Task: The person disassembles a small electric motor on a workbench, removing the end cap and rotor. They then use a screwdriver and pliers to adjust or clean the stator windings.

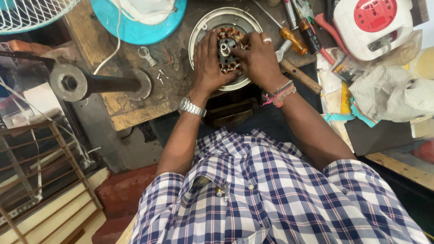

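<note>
The left hand (211,63) is pressing flat, fingers spread, on the copper-wound stator (228,43) sitting in the round metal housing (205,27) on the workbench (122,104), steadying it. The right hand (258,58) is pinching its central hub, beside the screwdrivers (294,38).

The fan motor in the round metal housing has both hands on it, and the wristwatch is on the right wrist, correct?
Not quite. The head view shows the wristwatch on the left wrist; the right wrist wears thread bands. Both the left hand and right hand do rest on the fan motor in its round metal housing.
</note>
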